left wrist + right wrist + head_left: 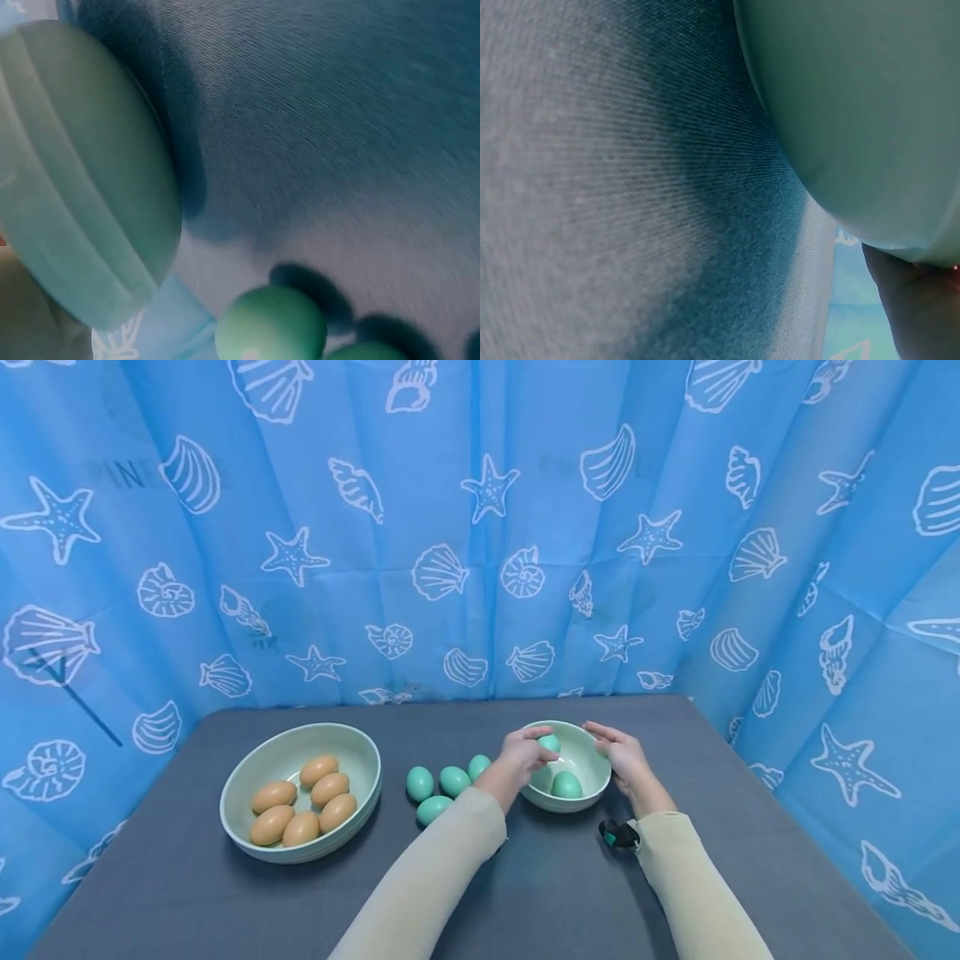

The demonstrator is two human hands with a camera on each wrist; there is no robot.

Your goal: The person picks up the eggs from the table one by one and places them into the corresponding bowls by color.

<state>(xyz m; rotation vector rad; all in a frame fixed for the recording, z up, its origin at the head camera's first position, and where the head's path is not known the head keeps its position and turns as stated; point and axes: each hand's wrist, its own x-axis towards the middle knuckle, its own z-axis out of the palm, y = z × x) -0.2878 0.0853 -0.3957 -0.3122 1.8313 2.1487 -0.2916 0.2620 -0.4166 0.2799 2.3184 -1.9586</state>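
Note:
A small pale green bowl [564, 804] stands on the table between both hands, its ribbed outer wall close up in both wrist views. Inside, a green egg [567, 785] lies near the front. At the bowl's left rim, my left hand [521, 760] has its fingers and thumb around another green egg [550, 742], which they partly hide. On the opposite side my right hand [624, 762] holds the bowl by its rim, thumb at the inner edge and fingers stretched along the back. A fingertip [907, 281] touches the bowl in the right wrist view.
Several loose green eggs [433, 810] lie left of the small bowl, partly behind the left forearm. Farther left stands a larger pale green bowl [240, 810] with several brown eggs [301, 829]. A blue shell-patterned curtain [465, 568] surrounds the grey table [225, 918].

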